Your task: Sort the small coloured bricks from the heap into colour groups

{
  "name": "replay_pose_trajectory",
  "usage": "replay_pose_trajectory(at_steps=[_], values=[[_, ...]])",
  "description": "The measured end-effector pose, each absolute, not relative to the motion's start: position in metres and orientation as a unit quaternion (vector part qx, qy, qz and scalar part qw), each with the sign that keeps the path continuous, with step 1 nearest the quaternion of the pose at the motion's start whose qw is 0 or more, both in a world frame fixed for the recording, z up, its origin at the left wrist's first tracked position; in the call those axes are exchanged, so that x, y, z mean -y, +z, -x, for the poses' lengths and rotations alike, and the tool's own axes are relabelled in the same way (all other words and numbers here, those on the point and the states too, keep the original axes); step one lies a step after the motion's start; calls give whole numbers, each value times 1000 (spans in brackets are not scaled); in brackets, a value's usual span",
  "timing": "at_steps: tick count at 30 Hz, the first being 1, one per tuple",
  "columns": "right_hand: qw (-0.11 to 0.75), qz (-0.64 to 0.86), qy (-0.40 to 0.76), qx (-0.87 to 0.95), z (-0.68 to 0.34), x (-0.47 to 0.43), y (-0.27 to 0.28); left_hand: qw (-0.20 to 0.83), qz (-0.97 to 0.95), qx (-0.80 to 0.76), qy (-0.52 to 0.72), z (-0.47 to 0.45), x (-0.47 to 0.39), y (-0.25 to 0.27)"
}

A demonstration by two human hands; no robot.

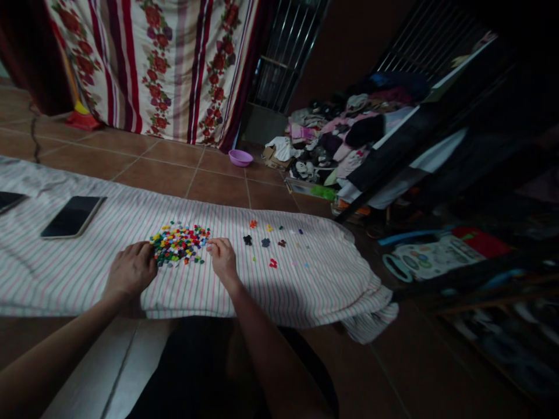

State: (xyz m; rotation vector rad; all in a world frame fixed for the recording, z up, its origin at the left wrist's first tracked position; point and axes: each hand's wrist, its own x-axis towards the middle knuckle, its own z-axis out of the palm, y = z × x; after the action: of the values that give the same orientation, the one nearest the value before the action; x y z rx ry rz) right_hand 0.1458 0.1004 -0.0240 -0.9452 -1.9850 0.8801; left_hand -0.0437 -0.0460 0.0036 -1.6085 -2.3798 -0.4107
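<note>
A loose pile of small multicoloured plastic pieces (181, 241) lies on a striped cloth (183, 297). My left hand (133, 269) rests palm down at the pile's left edge, its fingers lying against the nearest pieces. At the right edge of the pile, my right hand (222, 259) has thumb and forefinger pinched together; whatever sits between the tips is too small to make out. Right of that hand, little groups sorted by colour lie spaced apart, among them black pieces (247, 240), grey pieces (265, 242), orange pieces (253, 224), brown pieces (282, 243) and red pieces (273, 263).
A phone (73, 217) lies left on the cloth, with part of another dark device (11, 201) at the edge. Beyond, on the tiled floor, stand a purple basin (240, 157) and a heap of clothes (340, 137). A flowered curtain (174, 70) hangs behind.
</note>
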Motion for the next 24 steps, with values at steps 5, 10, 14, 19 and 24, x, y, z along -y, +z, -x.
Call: replay_pose_trajectory(at_steps=[5, 10, 14, 19, 24], values=[[381, 378, 301, 788, -147, -102, -22, 116, 554, 811, -149, 44, 46, 4], [365, 383, 292, 797, -153, -107, -17, 119, 562, 807, -137, 45, 46, 4], [387, 392, 287, 784, -167, -122, -13, 126, 571, 800, -137, 47, 46, 1], [422, 403, 281, 762, -202, -157, -5, 129, 569, 799, -143, 48, 46, -1], [451, 460, 218, 733, -252, -196, 7, 129, 562, 805, -139, 47, 45, 0]])
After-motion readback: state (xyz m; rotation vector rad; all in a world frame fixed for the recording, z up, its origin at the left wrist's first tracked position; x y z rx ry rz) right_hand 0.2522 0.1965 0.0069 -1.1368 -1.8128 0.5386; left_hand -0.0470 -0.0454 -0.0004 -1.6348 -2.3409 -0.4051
